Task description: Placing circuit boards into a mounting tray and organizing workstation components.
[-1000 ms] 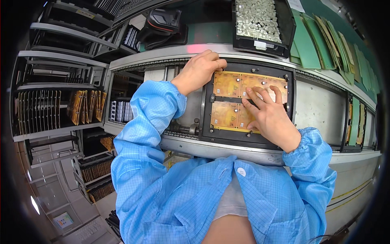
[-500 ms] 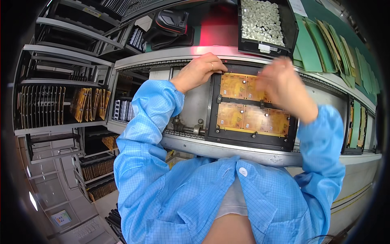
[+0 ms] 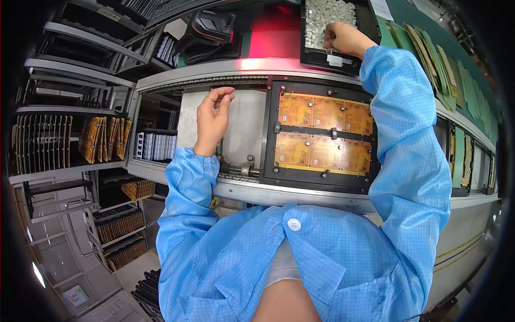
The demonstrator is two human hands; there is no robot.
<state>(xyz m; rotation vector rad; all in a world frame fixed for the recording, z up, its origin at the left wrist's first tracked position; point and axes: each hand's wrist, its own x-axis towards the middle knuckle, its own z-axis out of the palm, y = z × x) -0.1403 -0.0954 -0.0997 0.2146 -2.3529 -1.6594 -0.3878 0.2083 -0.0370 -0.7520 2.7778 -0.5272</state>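
A black fixture frame (image 3: 268, 134) lies on the conveyor and holds two rows of orange circuit panels (image 3: 322, 134). My left hand (image 3: 212, 118) hovers just left of the frame over the grey conveyor bed, fingers loosely curled, thumb and forefinger close together, with nothing visible in it. My right hand (image 3: 343, 37) reaches up into a black tray (image 3: 308, 53) filled with small white parts (image 3: 322, 16), fingers curled down among them. Whether it has hold of a part cannot be made out.
A black and red device (image 3: 212, 35) sits behind the conveyor rail. Racks with orange boards (image 3: 102, 137) and dark slotted magazines (image 3: 40, 142) stand at the left. Green boards (image 3: 429, 48) lie fanned out at the right. A metal rail (image 3: 279, 193) runs along the conveyor's near edge.
My right hand has lifted off the orange panels and gone up into the tray of white parts. My left hand has come off the frame's top left corner and moved left.
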